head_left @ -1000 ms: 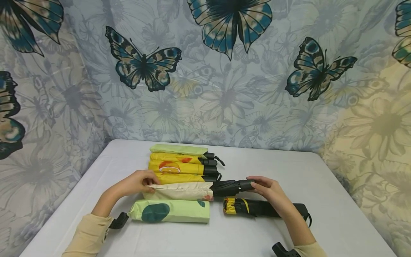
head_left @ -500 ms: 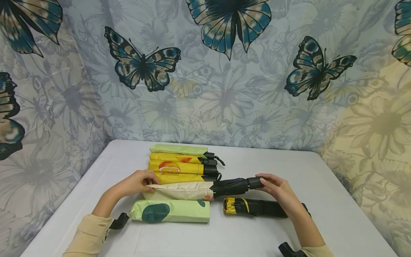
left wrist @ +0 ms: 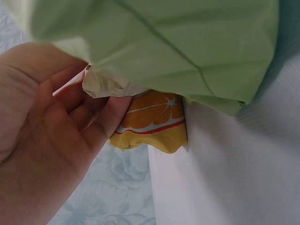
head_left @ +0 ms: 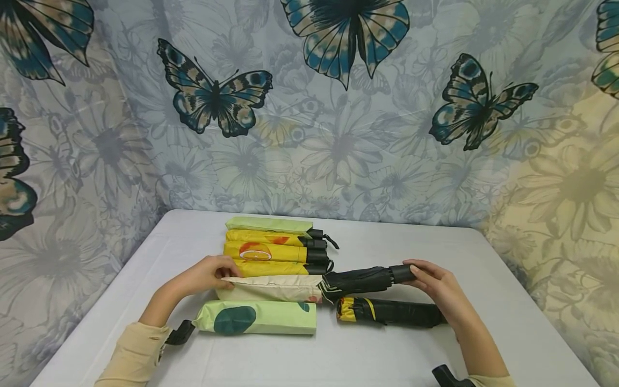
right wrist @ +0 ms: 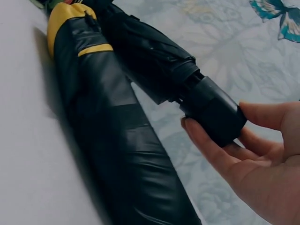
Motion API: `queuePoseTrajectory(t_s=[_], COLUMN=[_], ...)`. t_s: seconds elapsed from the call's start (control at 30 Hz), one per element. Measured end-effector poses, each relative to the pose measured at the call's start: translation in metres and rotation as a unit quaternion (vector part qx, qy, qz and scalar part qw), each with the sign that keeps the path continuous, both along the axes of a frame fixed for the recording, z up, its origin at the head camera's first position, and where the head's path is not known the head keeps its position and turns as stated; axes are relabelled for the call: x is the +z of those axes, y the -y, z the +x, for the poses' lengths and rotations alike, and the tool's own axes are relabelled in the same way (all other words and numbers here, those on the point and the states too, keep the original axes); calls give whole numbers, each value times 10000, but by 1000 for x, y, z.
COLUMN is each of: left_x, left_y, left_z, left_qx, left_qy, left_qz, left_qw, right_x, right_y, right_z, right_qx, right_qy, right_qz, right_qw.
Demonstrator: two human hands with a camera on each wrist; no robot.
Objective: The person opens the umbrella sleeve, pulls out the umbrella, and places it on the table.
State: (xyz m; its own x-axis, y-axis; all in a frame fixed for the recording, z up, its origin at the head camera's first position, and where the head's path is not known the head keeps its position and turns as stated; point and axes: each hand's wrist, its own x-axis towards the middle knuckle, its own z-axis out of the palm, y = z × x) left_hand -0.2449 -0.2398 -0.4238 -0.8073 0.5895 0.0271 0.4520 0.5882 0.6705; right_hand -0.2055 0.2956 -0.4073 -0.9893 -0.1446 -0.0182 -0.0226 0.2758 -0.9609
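Observation:
My left hand [head_left: 213,275] pinches the closed end of a cream umbrella sleeve [head_left: 271,288]. Out of that sleeve's right end sticks a folded black umbrella [head_left: 360,280], its inner part still inside and hidden. The fingertips of my right hand [head_left: 437,282] grip the umbrella's black handle [right wrist: 213,112], clearly seen in the right wrist view. Just in front lies another folded umbrella, black with yellow trim [head_left: 391,313]. A light green sleeve with dark green spots [head_left: 271,318] lies before the cream one; in the left wrist view this green sleeve [left wrist: 187,47] covers much of the scene.
Behind the cream sleeve, several sleeved umbrellas lie side by side: yellow ones with orange-slice prints [head_left: 263,251] and a light green one [head_left: 268,224] at the back. They rest on a white-covered table [head_left: 396,242]. A butterfly-print cloth [head_left: 338,161] hangs behind.
My right hand has moved to the right, drawing more of the black umbrella out of the cream sleeve. The left hand has stayed in place on the sleeve's end.

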Motion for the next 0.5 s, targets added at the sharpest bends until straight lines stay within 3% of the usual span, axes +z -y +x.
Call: queuePoseTrajectory(t_s=[0.27,0.5], left_x=[0,-1], left_y=[0,1], left_z=[-1,-2], left_qx=[-43,-59], left_qy=[-60,-71], left_qz=[0,-13], left_qw=[10000,10000], right_x=[5,8], right_y=[-11,-18], right_z=[1,4], right_qx=[-111,-116], right_qy=[-39,-83], right_qz=[139,-134], right_qw=[9998,9998])
